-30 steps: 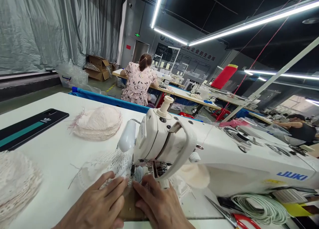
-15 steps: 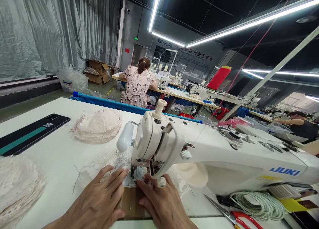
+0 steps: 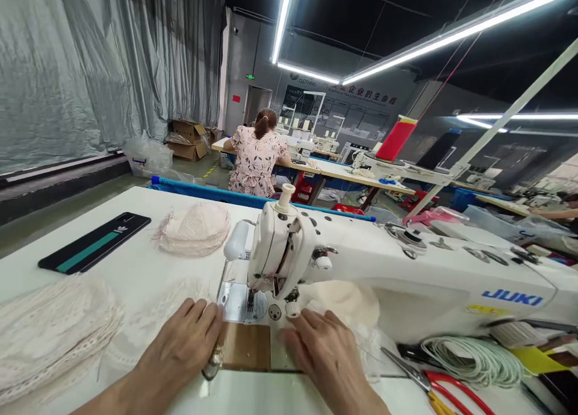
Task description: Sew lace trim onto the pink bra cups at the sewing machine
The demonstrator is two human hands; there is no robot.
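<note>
We see a sheer white lace piece [image 3: 135,336] lying loosely on the white table [image 3: 180,397], left of the JUKI sewing machine's [image 3: 397,264] needle; its edge is blurred and a loose thread trails from it. Right of the needle, under the machine's arm, lies a smooth cream cup-shaped piece [image 3: 347,297], rounded and slightly domed, with frilly white fabric beside it.

Our left hand [image 3: 187,336] is palm down against the lace, fingers bent; we cannot tell whether it grips any. Our right hand [image 3: 325,349] spreads loosely at the cream piece's near edge, its thumb blurred; we cannot tell whether it pinches fabric.

Between our hands, the presser foot [image 3: 250,300] and a brown plate [image 3: 247,347] are uncovered. The machine's head hides part of the cream piece.

To our left are a pile of lace-edged pieces [image 3: 58,330], a stack of cream pieces [image 3: 196,228] and a black phone [image 3: 94,243]; to our right, red-handled scissors [image 3: 419,379] near coiled pale-green cord [image 3: 474,361].
</note>
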